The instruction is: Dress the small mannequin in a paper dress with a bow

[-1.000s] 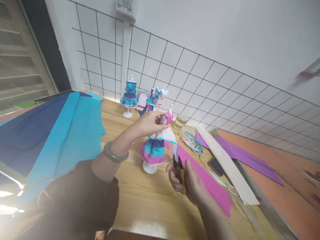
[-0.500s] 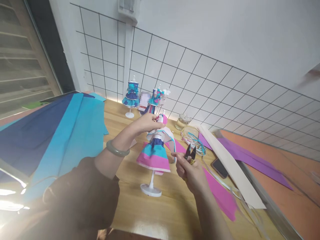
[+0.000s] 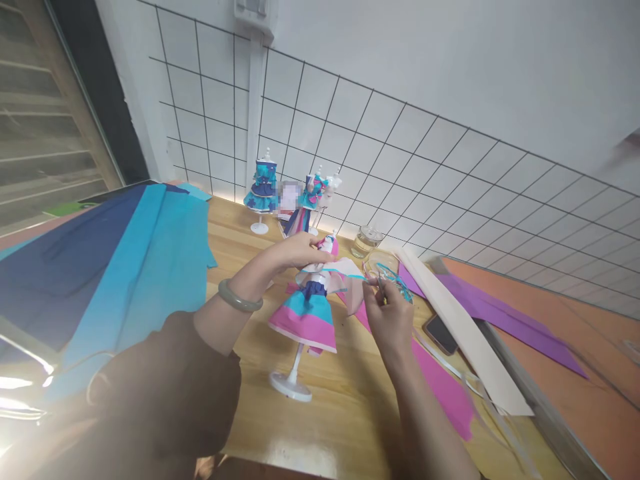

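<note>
A miniature dress form (image 3: 295, 381) tilts on its white stand, dressed in a blue and pink skirt (image 3: 303, 320) with a navy waist. My left hand (image 3: 303, 251) is closed on the form's upper body, by the pink top (image 3: 330, 245); its fingertips are partly hidden. From there a white fabric piece with a blue edge (image 3: 345, 268) stretches right to my right hand (image 3: 390, 323). That hand is closed, pinching the fabric's end and keeping a pair of thread snips (image 3: 382, 291) in its grip. Most of the snips is hidden by the fingers.
Behind stand more dressed forms (image 3: 260, 193) and a glass jar (image 3: 367, 241). Blue fabrics (image 3: 145, 267) lie at left. On the right are ribbons (image 3: 395, 280), a phone (image 3: 441, 333), pink fabric (image 3: 440, 387), a long white strip (image 3: 465, 333) and purple fabric (image 3: 510, 323).
My right hand has taken hold of the white fabric's end and drawn it out rightward. The snips have turned in that hand. The dress form leans more, its base shifted left.
</note>
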